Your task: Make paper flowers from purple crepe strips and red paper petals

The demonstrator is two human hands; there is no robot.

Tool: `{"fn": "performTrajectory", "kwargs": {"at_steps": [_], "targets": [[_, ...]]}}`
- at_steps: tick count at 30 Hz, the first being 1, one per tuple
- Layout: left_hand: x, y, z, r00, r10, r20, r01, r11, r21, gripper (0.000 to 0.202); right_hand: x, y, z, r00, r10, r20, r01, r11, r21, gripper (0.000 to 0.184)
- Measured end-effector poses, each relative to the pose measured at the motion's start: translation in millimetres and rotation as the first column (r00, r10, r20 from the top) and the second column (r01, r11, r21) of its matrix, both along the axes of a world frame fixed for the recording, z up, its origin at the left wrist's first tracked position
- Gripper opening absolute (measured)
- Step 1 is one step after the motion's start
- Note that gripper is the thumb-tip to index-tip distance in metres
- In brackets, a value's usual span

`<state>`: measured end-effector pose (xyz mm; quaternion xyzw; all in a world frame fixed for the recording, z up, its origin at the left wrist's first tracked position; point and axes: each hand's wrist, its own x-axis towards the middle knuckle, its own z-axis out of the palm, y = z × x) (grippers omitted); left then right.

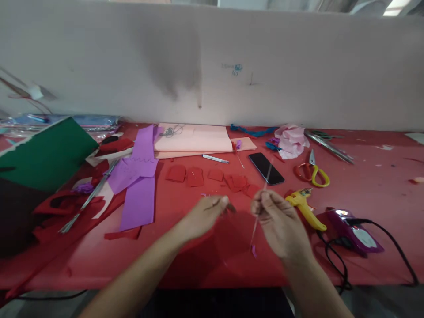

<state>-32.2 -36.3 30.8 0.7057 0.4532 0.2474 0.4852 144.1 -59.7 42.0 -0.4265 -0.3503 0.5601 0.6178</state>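
Note:
My right hand (281, 221) is closed in a pinch on a thin metal wire (260, 207) that runs from near the black phone (266, 168) down to a small purple bit (253, 251) at its lower end. My left hand (208, 214) is closed too, its fingertips pinching something small and dark that I cannot make out. Both hands hover over the red table cover (185, 247). Several small red paper pieces (195, 176) lie just beyond the hands.
A yellow glue gun (304, 205) and a purple device (354, 232) with a black cable sit at the right. Red and yellow scissors (313, 172), a pen (215, 158), pink paper (195, 138), purple sheets (139, 176), green paper (46, 154), metal rods (89, 196).

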Motion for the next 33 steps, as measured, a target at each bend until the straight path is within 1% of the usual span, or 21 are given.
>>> {"fn": "performTrajectory", "kwargs": {"at_steps": [1,2,4,5,7,9,12,14,16,18,19,21,22,23,25,26,27,28,29,31,33], "targets": [[1.4,8.0,-5.2,0.986,0.104,-0.131,-0.092,0.991,0.1,0.041,8.3,-0.5,3.7,1.0,-0.023,-0.005,0.023,1.0,0.013,0.019],[3.1,16.8,-11.1,0.929,0.207,-0.305,-0.153,0.969,0.192,0.031,16.2,0.0,7.7,1.0,-0.027,0.012,0.027,0.999,0.023,0.019],[8.4,32.9,-23.2,0.864,0.292,-0.41,-0.209,0.949,0.236,0.015,28.5,5.6,15.4,0.997,-0.001,0.077,-0.001,1.0,0.024,0.017],[11.7,38.9,-28.5,0.842,0.316,-0.438,-0.224,0.942,0.249,0.013,32.3,11.3,18.7,0.993,0.02,0.12,-0.022,1.0,0.018,0.016],[17.5,45.7,-35.9,0.829,0.329,-0.453,-0.229,0.938,0.262,0.013,34.5,28.3,22.8,0.974,0.058,0.218,-0.063,0.998,0.013,0.015],[19.8,47.3,-39.0,0.834,0.317,-0.451,-0.209,0.939,0.272,0.007,31.5,49.7,22.2,0.937,0.068,0.343,-0.09,0.995,0.049,0.017],[15.4,46.5,-39.9,0.853,0.308,-0.421,-0.206,0.941,0.269,0.007,23.3,76.9,10.5,0.878,-0.006,0.478,-0.081,0.984,0.161,0.023],[10.7,46.4,-41.5,0.862,0.324,-0.389,-0.232,0.936,0.266,0.009,18.6,85.3,-2.5,0.874,-0.016,0.486,-0.076,0.983,0.169,0.025],[7.7,47.2,-45.8,0.874,0.334,-0.352,-0.243,0.929,0.278,0.013,15.3,86.0,-15.3,0.882,0.015,0.471,-0.085,0.988,0.129,0.027],[7.8,48.6,-52.3,0.894,0.304,-0.329,-0.192,0.923,0.333,0.019,13.0,82.2,-23.9,0.891,0.052,0.452,-0.103,0.991,0.089,0.027],[8.8,49.2,-55.6,0.903,0.278,-0.328,-0.15,0.919,0.365,0.02,12.0,80.0,-26.0,0.897,0.074,0.436,-0.115,0.991,0.069,0.026],[11.4,49.8,-60.8,0.914,0.217,-0.342,-0.063,0.91,0.41,0.012,10.7,76.6,-26.2,0.913,0.133,0.385,-0.152,0.988,0.02,0.024],[12.3,49.7,-62.1,0.92,0.192,-0.341,-0.036,0.909,0.414,0.01,10.5,75.7,-24.8,0.92,0.161,0.358,-0.171,0.985,-0.002,0.023],[12.6,49.3,-62.4,0.929,0.181,-0.323,-0.037,0.914,0.404,0.012,10.9,75.1,-22.9,0.923,0.183,0.34,-0.188,0.982,-0.018,0.022],[10.9,48.2,-59.6,0.959,0.188,-0.214,-0.109,0.937,0.333,0.013,12.9,74.0,-18.2,0.915,0.192,0.354,-0.202,0.979,-0.008,0.02],[9.0,47.8,-56.9,0.969,0.211,-0.128,-0.171,0.948,0.268,0.012,14.3,72.9,-15.6,0.898,0.172,0.404,-0.195,0.981,0.017,0.019],[6.6,47.6,-53.6,0.968,0.249,-0.027,-0.241,0.953,0.182,0.01,15.8,71.3,-13.2,0.867,0.132,0.481,-0.181,0.982,0.056,0.018],[3.8,47.7,-49.9,0.952,0.297,0.08,-0.303,0.949,0.081,0.007,17.2,69.3,-11.0,0.815,0.075,0.574,-0.166,0.98,0.108,0.018],[0.9,48.1,-46.1,0.92,0.345,0.184,-0.347,0.938,-0.026,0.006,18.3,66.9,-9.2,0.748,0.01,0.664,-0.161,0.973,0.167,0.018],[-4.7,49.3,-38.4,0.829,0.436,0.349,-0.381,0.898,-0.219,0.008,19.4,62.3,-7.3,0.604,-0.093,0.792,-0.2,0.944,0.263,0.019],[-9.2,50.4,-31.2,0.743,0.505,0.439,-0.372,0.857,-0.356,0.017,19.1,59.3,-7.7,0.502,-0.139,0.854,-0.278,0.909,0.311,0.02]]}}
